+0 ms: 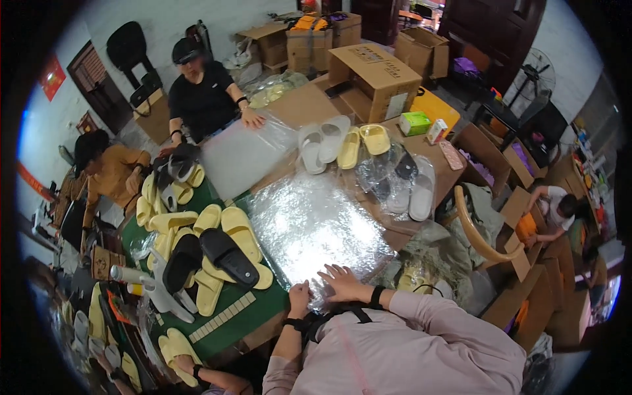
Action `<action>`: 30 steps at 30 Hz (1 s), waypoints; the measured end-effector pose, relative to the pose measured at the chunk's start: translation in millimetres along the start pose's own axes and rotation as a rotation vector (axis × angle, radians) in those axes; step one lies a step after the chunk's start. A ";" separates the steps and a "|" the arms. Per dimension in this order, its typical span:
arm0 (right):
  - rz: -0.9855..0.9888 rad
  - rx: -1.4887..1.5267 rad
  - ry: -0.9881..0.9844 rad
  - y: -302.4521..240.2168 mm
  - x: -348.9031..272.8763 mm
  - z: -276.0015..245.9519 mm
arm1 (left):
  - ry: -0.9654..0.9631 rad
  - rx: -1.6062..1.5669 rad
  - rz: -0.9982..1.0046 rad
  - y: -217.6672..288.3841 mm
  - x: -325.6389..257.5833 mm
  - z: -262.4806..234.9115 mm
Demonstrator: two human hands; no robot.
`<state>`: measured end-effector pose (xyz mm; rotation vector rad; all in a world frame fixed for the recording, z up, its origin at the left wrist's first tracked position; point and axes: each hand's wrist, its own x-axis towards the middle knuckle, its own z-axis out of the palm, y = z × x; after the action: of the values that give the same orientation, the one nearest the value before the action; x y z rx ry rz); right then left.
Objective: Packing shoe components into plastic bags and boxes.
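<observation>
A stack of shiny clear plastic bags (309,224) lies on the table straight ahead of me. My left hand (299,297) is closed at the near edge of this stack, its fingers pinching the plastic. Close beside it, my right hand (342,284) rests flat on the bags, fingers spread and holding nothing. Left of the stack sits a pile of yellow slippers (240,230), with a black slipper (228,257) on top. Beyond the bags are white slippers (324,143) and a yellow pair (363,143).
Bagged slippers (392,178) lie to the right of the stack. A cardboard box (374,78) stands at the far side, near a green carton (415,123). Across the table a person (204,92) rests a hand on another plastic sheet (247,155). A wooden chair arm (477,230) curves at right.
</observation>
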<state>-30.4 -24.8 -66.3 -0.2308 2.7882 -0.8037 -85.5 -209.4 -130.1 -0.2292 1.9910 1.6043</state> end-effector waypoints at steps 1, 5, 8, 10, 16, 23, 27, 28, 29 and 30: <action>0.004 -0.106 -0.092 -5.9 -1.4 -5.3 | -0.008 -0.004 0.019 3.3 -4.5 0.3; -0.062 -0.395 -0.172 17.5 -4.1 9.9 | -0.157 0.009 -0.238 27.2 -23.2 3.1; -0.079 -0.382 -0.151 30.4 -4.4 19.7 | -0.187 0.041 -0.204 13.6 -27.1 -7.2; -0.051 -0.414 -0.153 35.5 -2.7 26.4 | 0.002 0.197 0.027 14.6 -23.0 -16.8; -0.050 -0.394 -0.213 38.9 2.1 19.2 | 0.723 0.208 0.510 60.8 -14.1 -79.0; -0.026 -0.380 -0.402 10.0 9.9 0.1 | 0.837 0.281 0.100 83.2 16.4 -125.0; 0.081 -0.309 -0.427 13.8 9.8 11.3 | 0.784 0.306 0.017 82.6 29.5 -117.1; 0.093 -0.308 -0.425 16.8 9.0 12.3 | 0.773 0.308 0.019 81.9 33.7 -116.1; 0.108 -0.303 -0.440 19.2 8.5 13.8 | 0.716 0.217 0.014 80.7 39.5 -114.7; 0.113 -0.300 -0.456 18.4 9.8 14.7 | 0.669 0.124 0.006 78.1 44.1 -115.6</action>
<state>-37.6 -18.9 -90.0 -0.2655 2.4446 -0.2582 -195.2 -287.9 -73.3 -0.7968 2.5668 1.5218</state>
